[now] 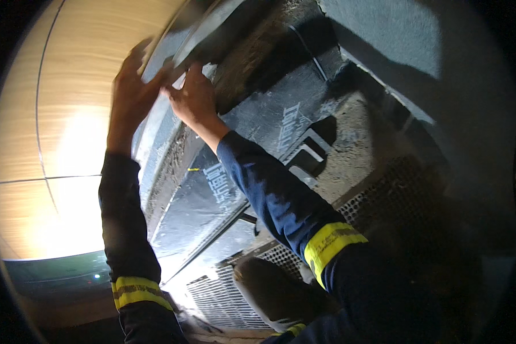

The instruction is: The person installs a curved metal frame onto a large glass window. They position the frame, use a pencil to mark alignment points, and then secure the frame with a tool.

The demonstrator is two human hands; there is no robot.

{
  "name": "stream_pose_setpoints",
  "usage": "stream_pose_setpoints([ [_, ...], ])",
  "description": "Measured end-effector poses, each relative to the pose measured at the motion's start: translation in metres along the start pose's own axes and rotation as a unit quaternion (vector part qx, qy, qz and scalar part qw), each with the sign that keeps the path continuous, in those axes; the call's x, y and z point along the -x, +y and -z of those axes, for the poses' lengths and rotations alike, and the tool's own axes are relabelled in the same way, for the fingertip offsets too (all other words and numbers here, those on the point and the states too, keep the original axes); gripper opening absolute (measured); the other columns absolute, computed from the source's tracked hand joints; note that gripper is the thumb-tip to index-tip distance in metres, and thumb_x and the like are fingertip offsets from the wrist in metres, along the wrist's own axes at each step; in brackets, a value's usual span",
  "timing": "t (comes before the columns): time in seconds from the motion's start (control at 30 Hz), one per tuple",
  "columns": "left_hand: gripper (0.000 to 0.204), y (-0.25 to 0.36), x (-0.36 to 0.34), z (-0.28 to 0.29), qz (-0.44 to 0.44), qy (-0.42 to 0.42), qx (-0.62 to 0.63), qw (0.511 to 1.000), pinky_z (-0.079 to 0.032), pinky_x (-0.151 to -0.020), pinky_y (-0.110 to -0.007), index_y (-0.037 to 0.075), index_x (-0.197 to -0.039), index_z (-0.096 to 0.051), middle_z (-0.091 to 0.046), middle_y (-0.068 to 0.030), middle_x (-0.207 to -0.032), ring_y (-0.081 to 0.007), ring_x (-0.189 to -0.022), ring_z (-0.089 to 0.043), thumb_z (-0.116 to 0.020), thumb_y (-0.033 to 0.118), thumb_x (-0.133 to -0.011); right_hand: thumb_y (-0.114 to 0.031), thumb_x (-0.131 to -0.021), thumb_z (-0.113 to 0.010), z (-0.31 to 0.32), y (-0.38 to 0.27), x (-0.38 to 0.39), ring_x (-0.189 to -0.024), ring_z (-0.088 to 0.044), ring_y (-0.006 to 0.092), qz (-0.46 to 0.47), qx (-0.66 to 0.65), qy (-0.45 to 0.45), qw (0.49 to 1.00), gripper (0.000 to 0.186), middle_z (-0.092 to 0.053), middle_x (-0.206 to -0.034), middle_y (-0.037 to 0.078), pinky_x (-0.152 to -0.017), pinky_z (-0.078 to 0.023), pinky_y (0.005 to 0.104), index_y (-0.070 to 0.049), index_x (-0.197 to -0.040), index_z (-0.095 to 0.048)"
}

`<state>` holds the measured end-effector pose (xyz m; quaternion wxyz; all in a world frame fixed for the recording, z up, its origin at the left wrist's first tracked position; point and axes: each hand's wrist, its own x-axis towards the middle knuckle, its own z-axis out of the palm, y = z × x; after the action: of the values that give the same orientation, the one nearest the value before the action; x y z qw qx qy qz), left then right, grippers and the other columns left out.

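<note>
Both my hands are raised at a long pale strip (172, 51) that runs along the edge of a wood-grain panel (77, 74). My left hand (133, 97) lies against the panel's edge, its fingers stretched upward and its thumb reaching toward the other hand; motion blurs the fingertips. Just to the right, my right hand (194, 102) is closed in a pinch at the strip. Whatever sits between those fingers is too small to make out. Dark sleeves with yellow bands cover both forearms.
Below the hands lies black sheeting (258, 126) with pale print. A metal bracket (312, 146) sits beside rough concrete (350, 137). Perforated metal grating (384, 189) is underfoot, near my knee (269, 286). A grey wall (395, 40) rises at the right.
</note>
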<state>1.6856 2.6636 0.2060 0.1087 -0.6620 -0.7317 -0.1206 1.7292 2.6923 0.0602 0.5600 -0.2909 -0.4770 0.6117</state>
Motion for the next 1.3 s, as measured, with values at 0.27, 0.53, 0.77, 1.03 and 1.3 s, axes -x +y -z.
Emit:
stream_pose_setpoints([
  [0.27, 0.082, 0.022, -0.084, -0.076, -0.232, -0.014, -0.217, 0.948, -0.054, -0.1, -0.051, 0.027, -0.159, -0.047, -0.064, -0.0232, -0.131, -0.0443, -0.124, -0.059, -0.084, 0.038, -0.087, -0.017, -0.09, -0.081, 0.014, 0.008, -0.003, -0.105, -0.07, 0.0486, 0.036, -0.079, -0.002, 0.996, 0.07, -0.07, -0.113, 0.032, -0.089, -0.058, 0.0517, 0.006, -0.139, -0.036],
  [0.53, 0.082, 0.029, -0.087, -0.07, -0.155, -0.067, -0.177, 0.97, -0.057, -0.094, -0.048, 0.038, -0.16, -0.046, -0.058, -0.0223, -0.125, -0.0383, -0.12, -0.062, -0.085, 0.032, -0.089, -0.019, -0.099, -0.068, 0.031, 0.009, -0.01, -0.104, -0.069, 0.0505, -0.065, -0.102, -0.123, 0.985, 0.047, -0.068, -0.113, 0.033, -0.089, -0.055, 0.0551, 0.008, -0.13, -0.045],
  [0.77, 0.079, 0.011, -0.092, -0.062, -0.139, -0.143, -0.14, 0.97, -0.045, -0.108, -0.048, 0.026, -0.167, -0.035, -0.053, -0.0266, -0.133, -0.0379, -0.122, -0.052, -0.074, 0.039, -0.1, -0.019, -0.102, -0.058, 0.057, 0.003, 0.018, -0.13, -0.06, 0.0479, -0.084, -0.196, -0.184, 0.959, 0.065, -0.06, -0.135, 0.038, -0.111, -0.047, 0.0499, 0.007, -0.156, -0.033],
  [1.03, 0.072, 0.016, -0.107, -0.049, -0.197, -0.217, -0.165, 0.942, -0.04, -0.112, -0.048, 0.022, -0.169, -0.031, -0.054, -0.0237, -0.134, -0.0345, -0.121, -0.049, -0.064, 0.039, -0.107, -0.011, -0.094, -0.056, 0.048, 0.009, 0.018, -0.131, -0.061, 0.0455, -0.101, -0.185, -0.17, 0.963, 0.071, -0.059, -0.139, 0.037, -0.111, -0.049, 0.0461, 0.006, -0.158, -0.031],
  [1.3, 0.071, 0.018, -0.112, -0.045, -0.165, -0.252, -0.186, 0.935, -0.041, -0.106, -0.049, 0.02, -0.168, -0.033, -0.053, -0.0226, -0.13, -0.033, -0.117, -0.046, -0.06, 0.047, -0.107, -0.007, -0.085, -0.054, 0.038, 0.016, 0.015, -0.112, -0.069, 0.0472, -0.072, -0.168, -0.164, 0.969, 0.069, -0.066, -0.121, 0.038, -0.097, -0.054, 0.0512, 0.009, -0.151, -0.038],
])
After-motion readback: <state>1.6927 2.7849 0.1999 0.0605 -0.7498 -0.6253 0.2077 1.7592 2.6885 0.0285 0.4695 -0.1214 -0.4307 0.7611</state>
